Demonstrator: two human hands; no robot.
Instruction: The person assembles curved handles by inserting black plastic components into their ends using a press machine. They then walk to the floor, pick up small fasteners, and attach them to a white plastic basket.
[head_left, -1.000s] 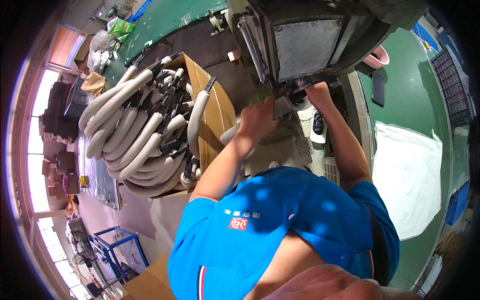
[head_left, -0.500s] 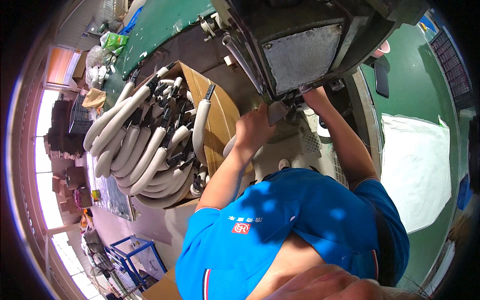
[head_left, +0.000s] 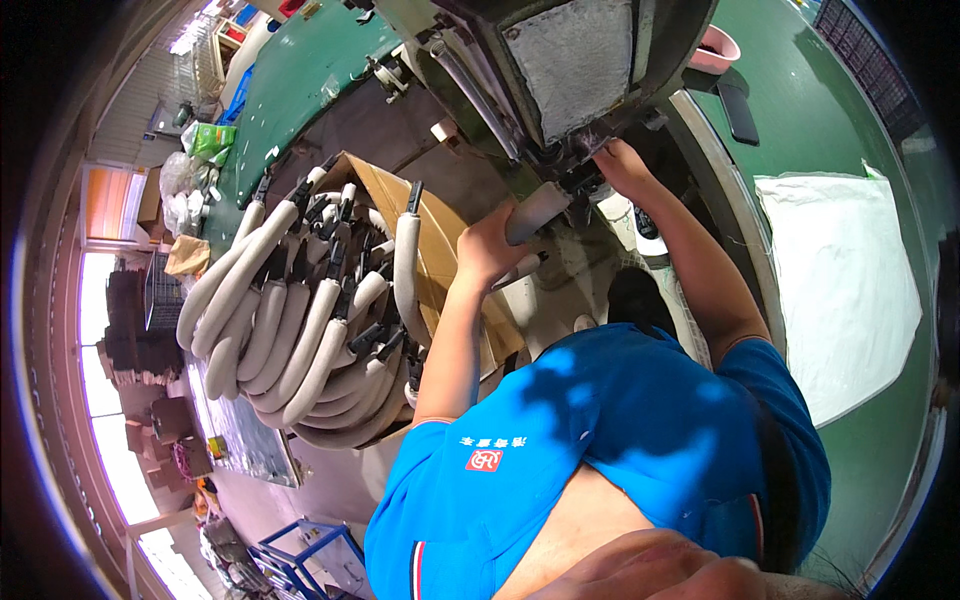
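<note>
My left hand is closed around a pale grey foam-covered tube. The black fitting at the tube's right end meets the dark clamp parts under a heavy machine. Below that hand, another padded tube end with a black tip shows; whether it belongs to the same tube I cannot tell. My right hand is at the machine's lower edge, fingers bent against a dark part there. The machine partly hides those fingertips, and what they grip is unclear.
At my left, a cardboard box holds several curved grey padded tubes with black ends. On the green table at right lie a dark phone, a pink bowl and a white sheet. A blue frame stands lower left.
The view has shifted, so the machine sits higher in the picture. More of the tube shows between my left hand and the clamp parts. My right hand stays by the machine's lower edge.
</note>
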